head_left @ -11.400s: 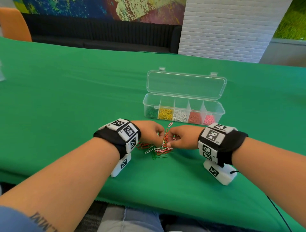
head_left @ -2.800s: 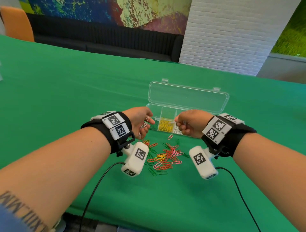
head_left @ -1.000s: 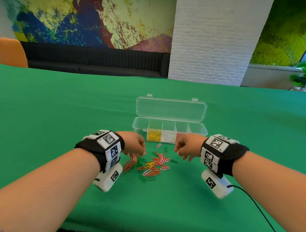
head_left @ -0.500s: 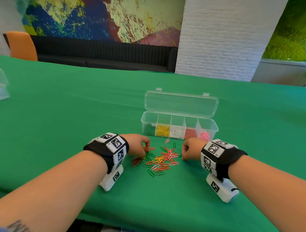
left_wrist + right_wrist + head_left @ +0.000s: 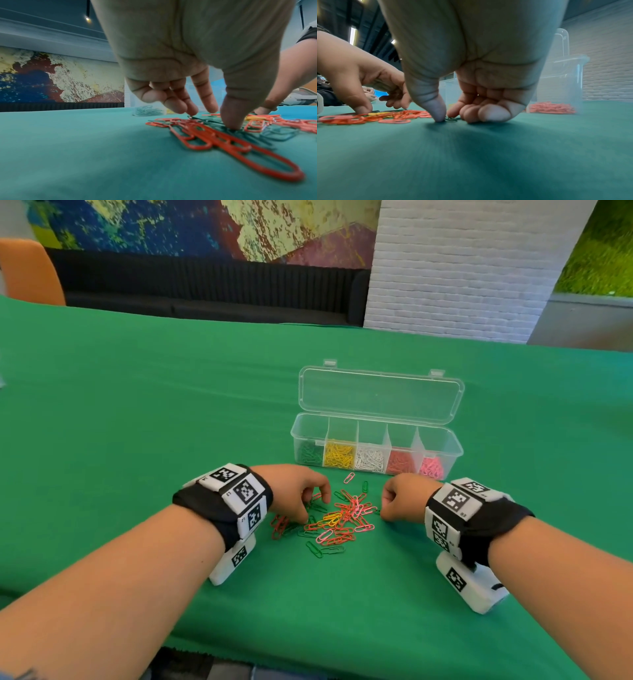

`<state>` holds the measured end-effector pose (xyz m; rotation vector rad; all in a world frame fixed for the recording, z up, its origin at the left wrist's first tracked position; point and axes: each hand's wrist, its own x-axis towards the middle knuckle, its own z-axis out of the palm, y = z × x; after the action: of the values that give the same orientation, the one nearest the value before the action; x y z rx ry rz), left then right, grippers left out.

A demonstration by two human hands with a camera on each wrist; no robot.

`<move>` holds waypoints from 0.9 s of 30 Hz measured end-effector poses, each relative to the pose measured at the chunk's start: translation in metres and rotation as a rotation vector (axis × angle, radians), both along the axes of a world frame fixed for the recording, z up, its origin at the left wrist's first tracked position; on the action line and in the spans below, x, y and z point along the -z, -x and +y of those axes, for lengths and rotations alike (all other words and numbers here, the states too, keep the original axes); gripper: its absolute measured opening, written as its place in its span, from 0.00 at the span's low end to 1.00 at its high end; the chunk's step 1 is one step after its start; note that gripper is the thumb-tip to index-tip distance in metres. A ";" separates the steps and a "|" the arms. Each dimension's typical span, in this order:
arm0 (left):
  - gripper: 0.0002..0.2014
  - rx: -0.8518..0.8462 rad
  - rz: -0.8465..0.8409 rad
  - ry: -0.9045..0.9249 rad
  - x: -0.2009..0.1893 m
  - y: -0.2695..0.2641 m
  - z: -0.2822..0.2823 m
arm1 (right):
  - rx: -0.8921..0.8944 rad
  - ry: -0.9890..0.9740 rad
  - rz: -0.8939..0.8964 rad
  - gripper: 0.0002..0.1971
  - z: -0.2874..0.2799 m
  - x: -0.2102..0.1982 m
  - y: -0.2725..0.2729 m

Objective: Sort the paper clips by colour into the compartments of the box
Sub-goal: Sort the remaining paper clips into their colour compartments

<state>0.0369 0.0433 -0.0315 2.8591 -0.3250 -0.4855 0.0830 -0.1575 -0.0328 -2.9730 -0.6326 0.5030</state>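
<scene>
A loose pile of red, pink, yellow and green paper clips (image 5: 339,518) lies on the green cloth in front of the clear box (image 5: 295,436). Its lid (image 5: 380,395) stands open. The compartments hold, left to right, green (image 5: 310,451), yellow (image 5: 339,455), white (image 5: 370,460), red (image 5: 400,462) and pink clips (image 5: 431,467). My left hand (image 5: 308,503) (image 5: 211,119) is on the pile's left side. Its thumb presses on green clips and its fingers touch down apart from the thumb. My right hand (image 5: 387,510) (image 5: 448,117) pinches a green clip (image 5: 452,119) on the cloth at the pile's right edge.
Green cloth (image 5: 137,422) covers the whole table, whose front edge (image 5: 308,662) is close to me. An orange chair (image 5: 27,272) and a black sofa (image 5: 205,289) stand behind the table, with a white brick pillar (image 5: 462,268) to their right. A single pink clip (image 5: 348,477) lies near the box.
Both hands have come down from above the pile onto the clips. The right thumb and forefinger have settled on a green clip at the pile's right edge.
</scene>
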 end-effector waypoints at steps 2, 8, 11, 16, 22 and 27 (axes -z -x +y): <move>0.20 0.029 -0.002 -0.021 0.000 -0.002 0.001 | -0.014 -0.002 -0.006 0.12 0.000 0.000 0.001; 0.09 0.050 -0.087 -0.065 0.002 -0.006 0.001 | -0.048 -0.059 0.016 0.03 0.000 -0.003 0.004; 0.06 0.057 -0.086 -0.068 0.004 -0.006 0.000 | -0.020 -0.105 0.026 0.06 0.000 -0.003 0.004; 0.06 0.065 -0.087 -0.095 0.005 -0.007 0.000 | 0.002 -0.108 0.050 0.09 0.001 -0.003 0.005; 0.02 -0.016 -0.149 0.034 0.000 -0.006 0.003 | -0.019 -0.014 0.025 0.06 0.001 -0.002 0.005; 0.06 -0.165 -0.097 0.348 -0.012 -0.004 0.016 | -0.001 -0.101 -0.025 0.07 0.000 -0.004 0.006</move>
<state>0.0413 0.0595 -0.0193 2.5455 -0.1676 -0.2328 0.0769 -0.1574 -0.0293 -2.8882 -0.6423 0.4220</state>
